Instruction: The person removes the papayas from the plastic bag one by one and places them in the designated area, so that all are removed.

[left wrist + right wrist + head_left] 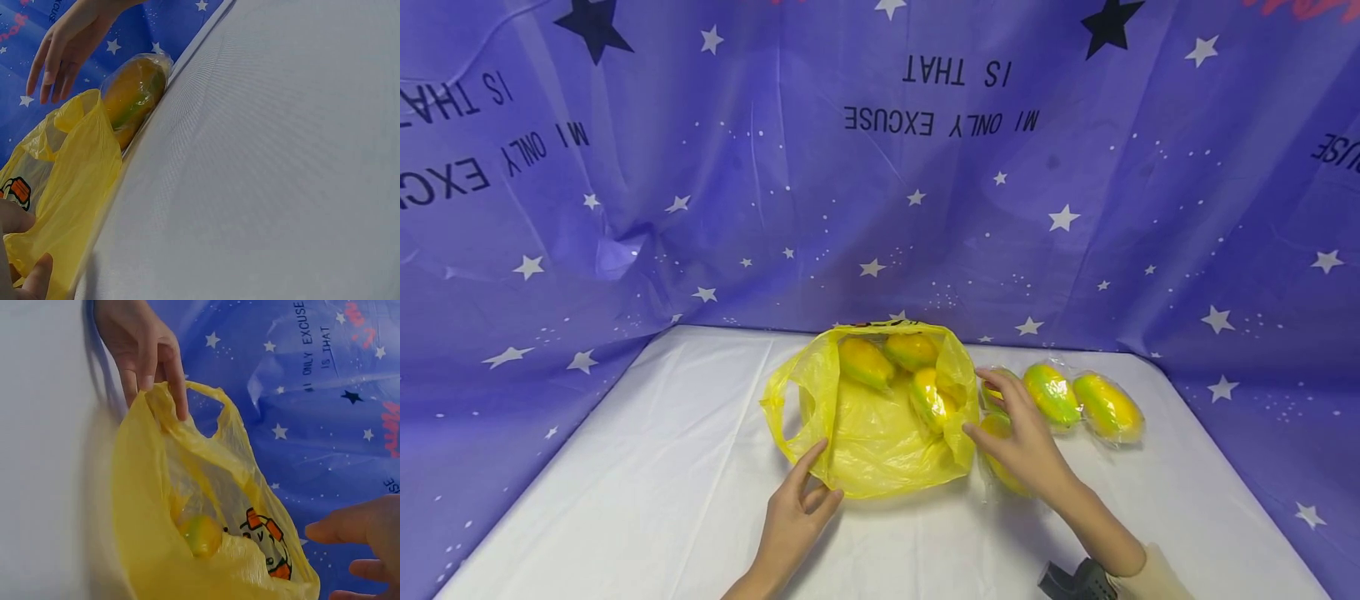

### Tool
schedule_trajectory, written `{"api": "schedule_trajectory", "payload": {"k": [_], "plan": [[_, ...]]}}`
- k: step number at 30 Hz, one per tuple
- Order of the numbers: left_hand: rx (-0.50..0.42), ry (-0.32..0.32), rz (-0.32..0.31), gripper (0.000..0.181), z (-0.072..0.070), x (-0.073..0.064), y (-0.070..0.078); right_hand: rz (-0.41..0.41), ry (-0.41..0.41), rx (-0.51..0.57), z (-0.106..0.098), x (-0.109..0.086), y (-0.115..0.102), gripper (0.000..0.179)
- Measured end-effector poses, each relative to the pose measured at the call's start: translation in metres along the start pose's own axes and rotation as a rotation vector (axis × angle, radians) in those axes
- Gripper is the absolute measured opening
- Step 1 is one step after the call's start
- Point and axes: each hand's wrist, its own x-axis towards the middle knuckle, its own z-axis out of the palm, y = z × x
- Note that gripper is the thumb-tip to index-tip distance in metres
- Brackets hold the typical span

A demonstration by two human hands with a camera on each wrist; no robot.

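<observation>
A yellow plastic bag (887, 458) lies on the table with its mouth spread towards me. Three yellow-green mangoes (865, 362) are inside it. My left hand (793, 521) pinches the near left rim of the bag, thumb and fingers on either side of the film in the right wrist view. At the bag's right side, my right hand (1030, 450) is held with fingers apart and nothing between them. It partly covers a clear-wrapped mango (1000, 425) beside the bag. Two more wrapped mangoes, one green-yellow (1052, 396) and one mostly yellow (1108, 407), lie further right.
A white cloth (685, 467) covers the table. Behind and at both sides hangs a purple-blue curtain (820, 208) with stars and lettering. One bag handle loop (790, 408) sticks out to the left. A dark device (1078, 579) sits at my right wrist.
</observation>
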Motion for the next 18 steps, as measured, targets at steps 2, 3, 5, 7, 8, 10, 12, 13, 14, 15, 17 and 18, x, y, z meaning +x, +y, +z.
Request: {"api": "schedule_trajectory", "payload": {"k": [2, 3, 5, 7, 8, 10, 12, 13, 14, 15, 17, 18], "plan": [[0.003, 0.001, 0.003, 0.068, 0.0, 0.0, 0.0, -0.002, 0.003, 0.005, 0.004, 0.005, -0.004, 0.066], [0.004, 0.0, 0.003, 0.068, 0.0, 0.0, 0.0, -0.004, 0.005, 0.015, 0.006, 0.008, -0.007, 0.065], [0.01, -0.001, 0.0, 0.067, 0.0, 0.0, 0.0, -0.009, 0.004, 0.06, 0.01, 0.013, -0.016, 0.063], [0.012, -0.004, -0.007, 0.067, 0.0, 0.0, 0.0, -0.016, -0.002, 0.105, 0.012, 0.018, -0.028, 0.06], [0.01, -0.005, -0.012, 0.067, 0.0, 0.0, 0.001, -0.021, -0.007, 0.125, 0.013, 0.02, -0.035, 0.059], [0.009, -0.006, -0.02, 0.067, 0.0, 0.0, 0.001, -0.029, -0.026, 0.154, 0.015, 0.023, -0.045, 0.057], [0.006, -0.006, -0.026, 0.067, 0.0, 0.0, 0.002, -0.038, -0.045, 0.159, 0.018, 0.026, -0.049, 0.055], [0.007, -0.006, -0.029, 0.067, 0.0, 0.0, 0.002, -0.041, -0.053, 0.159, 0.019, 0.028, -0.046, 0.055], [0.008, -0.006, -0.03, 0.067, 0.0, 0.0, 0.002, -0.045, -0.06, 0.16, 0.021, 0.03, -0.043, 0.055], [0.01, -0.005, -0.03, 0.067, 0.0, 0.0, 0.002, -0.045, -0.068, 0.162, 0.022, 0.032, -0.039, 0.055], [0.012, -0.001, -0.029, 0.067, -0.001, 0.0, 0.002, -0.045, -0.086, 0.173, 0.025, 0.035, -0.029, 0.055], [0.013, 0.002, -0.028, 0.067, -0.001, 0.0, 0.002, -0.04, -0.098, 0.182, 0.026, 0.036, -0.024, 0.055]]}}
